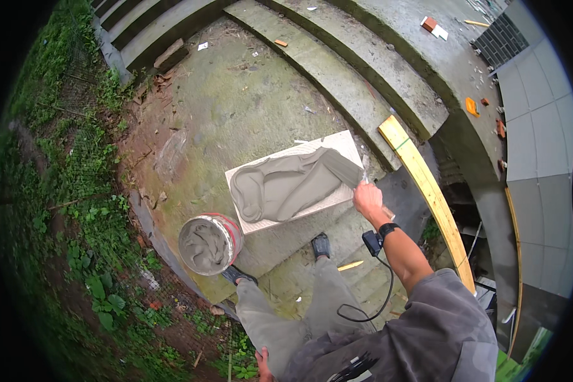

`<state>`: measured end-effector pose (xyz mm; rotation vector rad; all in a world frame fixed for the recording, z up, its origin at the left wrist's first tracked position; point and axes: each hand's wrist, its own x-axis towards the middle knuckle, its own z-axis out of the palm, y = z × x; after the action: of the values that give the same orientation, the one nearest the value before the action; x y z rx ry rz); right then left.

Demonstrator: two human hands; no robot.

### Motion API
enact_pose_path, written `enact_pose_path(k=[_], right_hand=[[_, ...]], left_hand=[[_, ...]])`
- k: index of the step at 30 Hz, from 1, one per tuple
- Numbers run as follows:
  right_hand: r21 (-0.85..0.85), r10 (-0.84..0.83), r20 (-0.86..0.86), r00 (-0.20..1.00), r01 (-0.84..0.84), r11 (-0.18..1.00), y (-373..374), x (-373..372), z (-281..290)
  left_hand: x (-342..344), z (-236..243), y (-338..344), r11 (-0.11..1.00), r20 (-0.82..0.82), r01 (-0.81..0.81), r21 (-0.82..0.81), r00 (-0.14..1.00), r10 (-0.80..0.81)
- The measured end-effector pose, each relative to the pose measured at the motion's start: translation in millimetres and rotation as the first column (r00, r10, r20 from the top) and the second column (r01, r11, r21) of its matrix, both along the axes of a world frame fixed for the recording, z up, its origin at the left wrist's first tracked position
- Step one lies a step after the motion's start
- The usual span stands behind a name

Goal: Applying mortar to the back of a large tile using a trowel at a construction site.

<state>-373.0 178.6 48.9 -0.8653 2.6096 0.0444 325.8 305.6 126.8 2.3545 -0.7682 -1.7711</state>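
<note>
A pale rectangular tile [347,141] lies on the concrete, its textured face largely covered by thick grey mortar [293,184] spread in folds and ridges. At the tile's right end, my right hand [368,199] is closed around a trowel [389,214]; its handle end shows below my fist. The blade is hard to tell apart from the mortar. My left hand [264,365] hangs low beside my left leg, partly cut off by the frame, its visible fingers loosely extended and holding nothing I can see. Left of the tile stands a red-and-white bucket [233,234] with grey mortar inside.
Concrete steps [337,95] curve along the far side. A long yellow wooden beam [426,191] lies to the right, near a drop. Overgrown ground [57,191] borders the left. A black cable [388,293] hangs from a small device by my right wrist.
</note>
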Motion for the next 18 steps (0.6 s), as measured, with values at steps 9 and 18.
enact_pose_path(k=[9,18], right_hand=[[-0.107,-0.3,0.583,0.755,0.438,0.893,-69,83,-36],[0.051,0.328,-0.113,0.938,-0.324,0.945,-43,-31,-24]], left_hand=[[-15,-11,1,1.0,0.003,0.018,0.012,1.0,-0.018],[-19,-14,-2,1.0,0.025,0.027,0.003,0.999,-0.027]])
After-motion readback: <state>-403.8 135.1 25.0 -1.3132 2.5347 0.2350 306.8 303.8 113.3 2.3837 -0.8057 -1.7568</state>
